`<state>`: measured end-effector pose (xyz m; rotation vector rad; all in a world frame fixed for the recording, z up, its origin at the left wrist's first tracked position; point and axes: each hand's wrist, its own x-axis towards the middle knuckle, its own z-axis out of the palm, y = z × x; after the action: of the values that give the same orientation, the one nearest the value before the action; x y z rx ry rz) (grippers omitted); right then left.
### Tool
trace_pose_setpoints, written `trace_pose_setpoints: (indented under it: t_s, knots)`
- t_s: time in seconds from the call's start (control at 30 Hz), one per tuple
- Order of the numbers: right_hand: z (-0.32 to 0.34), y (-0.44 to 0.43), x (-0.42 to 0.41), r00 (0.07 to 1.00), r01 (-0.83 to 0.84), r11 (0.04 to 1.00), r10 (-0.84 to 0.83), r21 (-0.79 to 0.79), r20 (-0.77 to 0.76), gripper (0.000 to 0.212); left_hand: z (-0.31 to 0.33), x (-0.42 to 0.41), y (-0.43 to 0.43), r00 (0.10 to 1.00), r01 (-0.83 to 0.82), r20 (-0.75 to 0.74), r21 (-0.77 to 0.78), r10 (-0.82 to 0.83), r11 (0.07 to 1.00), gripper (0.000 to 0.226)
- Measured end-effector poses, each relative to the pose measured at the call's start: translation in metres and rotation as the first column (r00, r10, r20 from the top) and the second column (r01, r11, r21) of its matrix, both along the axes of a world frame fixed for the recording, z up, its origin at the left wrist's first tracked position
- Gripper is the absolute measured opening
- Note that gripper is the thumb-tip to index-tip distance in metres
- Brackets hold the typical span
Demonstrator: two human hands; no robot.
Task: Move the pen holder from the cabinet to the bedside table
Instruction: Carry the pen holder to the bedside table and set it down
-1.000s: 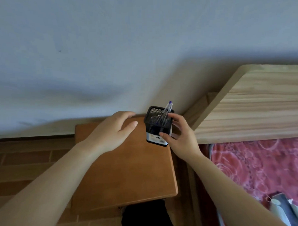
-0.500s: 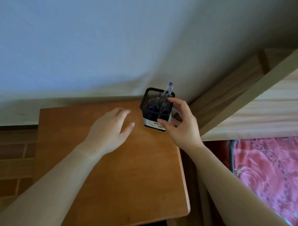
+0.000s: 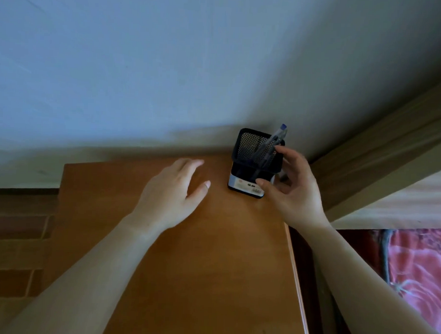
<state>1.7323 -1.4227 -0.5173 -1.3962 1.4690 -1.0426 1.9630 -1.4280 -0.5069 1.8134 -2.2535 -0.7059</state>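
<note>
Mesh pen holder (image 3: 256,163) now resting on bedside table (image 3: 201,266), right hand (image 3: 292,187) loosening

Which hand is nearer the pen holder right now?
Right. The right hand is at the pen holder, thumb and fingers at its right side. The left hand lies flat on the bedside table, apart to the holder's left.

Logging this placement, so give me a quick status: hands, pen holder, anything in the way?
Right hand around pen holder, contact unclear. Left hand open, flat above bedside table. Holder upright at far right corner, pens inside. Nothing in the way.
</note>
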Motion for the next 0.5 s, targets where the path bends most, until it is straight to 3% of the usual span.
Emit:
trace_pose_setpoints:
  t_s: [0.23,0.5]
  knots:
    - [-0.011,-0.010,0.003,0.996,-0.093,0.993,0.093,-0.070,-0.017,0.062,-0.008,0.002,-0.009,0.998,-0.002,-0.066,-0.106,-0.005,0.994,0.050]
    - [-0.020,-0.009,-0.006,0.989,-0.142,0.985,0.138,-0.101,-0.046,0.060,-0.011,0.004,-0.015,0.989,-0.020,-0.150,-0.110,0.003,0.994,0.051]
